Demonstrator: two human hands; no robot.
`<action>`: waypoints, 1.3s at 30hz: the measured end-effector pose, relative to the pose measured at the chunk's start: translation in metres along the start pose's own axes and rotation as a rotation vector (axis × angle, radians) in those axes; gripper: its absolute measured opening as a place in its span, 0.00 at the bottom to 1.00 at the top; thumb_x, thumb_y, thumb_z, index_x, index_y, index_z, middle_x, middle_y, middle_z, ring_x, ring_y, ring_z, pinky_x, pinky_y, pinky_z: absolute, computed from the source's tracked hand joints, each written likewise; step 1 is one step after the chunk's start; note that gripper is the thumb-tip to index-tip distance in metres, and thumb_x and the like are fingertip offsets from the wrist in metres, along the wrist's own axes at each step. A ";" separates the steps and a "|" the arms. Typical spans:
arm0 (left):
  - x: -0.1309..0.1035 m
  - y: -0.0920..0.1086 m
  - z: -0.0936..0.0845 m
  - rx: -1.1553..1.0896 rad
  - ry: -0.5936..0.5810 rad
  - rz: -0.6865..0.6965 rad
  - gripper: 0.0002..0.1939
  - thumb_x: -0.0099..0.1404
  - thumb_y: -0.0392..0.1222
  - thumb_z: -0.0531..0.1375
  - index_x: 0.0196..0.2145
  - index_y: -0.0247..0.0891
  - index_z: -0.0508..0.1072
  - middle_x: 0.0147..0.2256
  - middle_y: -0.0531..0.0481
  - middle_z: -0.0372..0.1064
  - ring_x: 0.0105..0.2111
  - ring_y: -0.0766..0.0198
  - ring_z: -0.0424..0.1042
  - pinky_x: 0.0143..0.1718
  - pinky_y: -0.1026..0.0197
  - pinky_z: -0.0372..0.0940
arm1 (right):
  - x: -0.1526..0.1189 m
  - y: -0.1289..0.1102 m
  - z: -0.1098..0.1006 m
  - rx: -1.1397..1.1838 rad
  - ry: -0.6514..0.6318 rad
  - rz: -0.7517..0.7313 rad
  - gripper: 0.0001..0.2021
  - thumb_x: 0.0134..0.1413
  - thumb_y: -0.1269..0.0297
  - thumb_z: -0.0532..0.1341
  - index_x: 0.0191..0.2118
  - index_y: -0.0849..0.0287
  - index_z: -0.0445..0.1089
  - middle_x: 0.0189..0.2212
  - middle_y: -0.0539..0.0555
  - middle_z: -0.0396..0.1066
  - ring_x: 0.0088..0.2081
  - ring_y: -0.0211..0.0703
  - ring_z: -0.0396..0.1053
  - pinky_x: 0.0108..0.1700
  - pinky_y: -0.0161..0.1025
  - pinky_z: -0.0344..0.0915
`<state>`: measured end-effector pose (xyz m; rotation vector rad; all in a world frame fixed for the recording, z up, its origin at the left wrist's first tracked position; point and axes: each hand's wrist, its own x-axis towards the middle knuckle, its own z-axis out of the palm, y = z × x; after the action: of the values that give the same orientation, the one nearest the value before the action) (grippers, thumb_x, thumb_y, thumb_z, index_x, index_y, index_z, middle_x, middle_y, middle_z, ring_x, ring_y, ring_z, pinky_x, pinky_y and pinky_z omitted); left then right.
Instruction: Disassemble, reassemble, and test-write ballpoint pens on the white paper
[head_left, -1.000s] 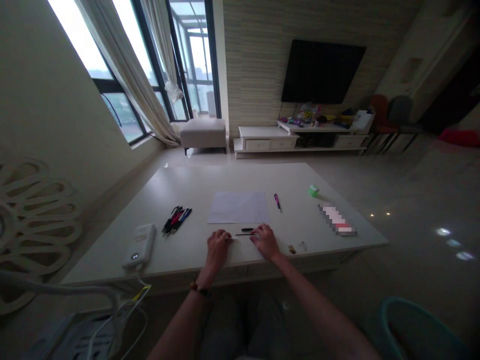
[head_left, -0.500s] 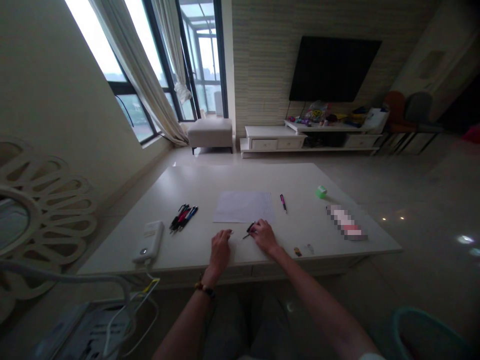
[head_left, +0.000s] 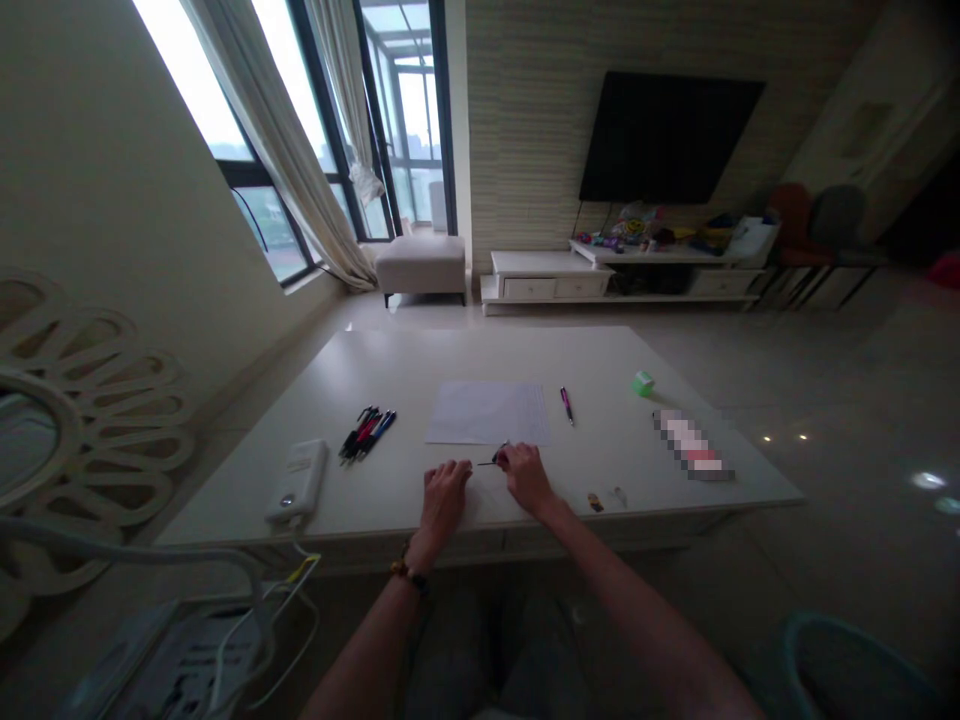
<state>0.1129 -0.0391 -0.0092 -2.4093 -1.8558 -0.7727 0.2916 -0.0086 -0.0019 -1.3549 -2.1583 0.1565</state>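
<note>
Over the near part of the white table, my right hand [head_left: 527, 480] is closed on a dark pen [head_left: 500, 453], and a thin dark rod like a refill [head_left: 487, 463] sticks out leftward from its fingertips. My left hand [head_left: 445, 492] faces it in a pinch; a small pale piece shows at the fingertips, too small to name. The rod's left end lies close to those fingertips; whether they touch I cannot tell. Just beyond both hands lies a stack of white paper [head_left: 487, 412]. A pink and black pen [head_left: 567, 406] rests to the right of the paper.
On the white table [head_left: 405, 360], several pens [head_left: 367, 435] lie bunched at left, near a white power strip [head_left: 300, 482] with a cable. A green-and-white small container [head_left: 643, 383] and a blurred pink object [head_left: 691, 444] are at right. A small brownish piece [head_left: 595, 502] lies near the front edge.
My left hand has shifted slightly right and my hands are closer together. The thin rod in my right hand has turned from slanting to nearly level, pointing at my left fingertips.
</note>
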 end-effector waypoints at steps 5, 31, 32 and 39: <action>0.000 -0.002 0.004 -0.035 0.010 -0.004 0.10 0.66 0.38 0.48 0.42 0.42 0.65 0.36 0.49 0.67 0.38 0.62 0.65 0.40 0.58 0.54 | 0.005 -0.003 -0.004 -0.009 -0.020 -0.041 0.07 0.54 0.75 0.53 0.33 0.59 0.66 0.30 0.54 0.70 0.38 0.45 0.61 0.43 0.41 0.48; -0.004 0.002 0.003 0.042 -0.064 0.155 0.12 0.65 0.34 0.47 0.44 0.41 0.64 0.35 0.48 0.64 0.37 0.61 0.62 0.40 0.57 0.53 | 0.015 -0.029 -0.012 0.112 -0.080 -0.160 0.05 0.52 0.68 0.60 0.36 0.56 0.70 0.29 0.52 0.72 0.36 0.42 0.66 0.47 0.42 0.53; -0.005 0.002 0.003 0.046 -0.059 0.145 0.12 0.65 0.33 0.47 0.43 0.41 0.65 0.35 0.48 0.64 0.37 0.61 0.62 0.39 0.56 0.53 | 0.015 -0.027 -0.012 0.155 -0.053 -0.145 0.06 0.52 0.67 0.60 0.37 0.56 0.70 0.30 0.52 0.72 0.36 0.42 0.67 0.47 0.41 0.54; -0.003 -0.002 0.007 -0.097 0.089 -0.030 0.12 0.67 0.38 0.43 0.37 0.38 0.65 0.32 0.48 0.65 0.34 0.61 0.62 0.37 0.58 0.56 | -0.009 0.038 -0.013 0.275 0.156 0.157 0.05 0.50 0.67 0.60 0.35 0.59 0.71 0.31 0.54 0.70 0.34 0.43 0.66 0.40 0.40 0.61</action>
<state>0.1135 -0.0390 -0.0168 -2.3636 -1.8679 -0.9767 0.3313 -0.0006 -0.0102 -1.3278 -1.8256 0.3817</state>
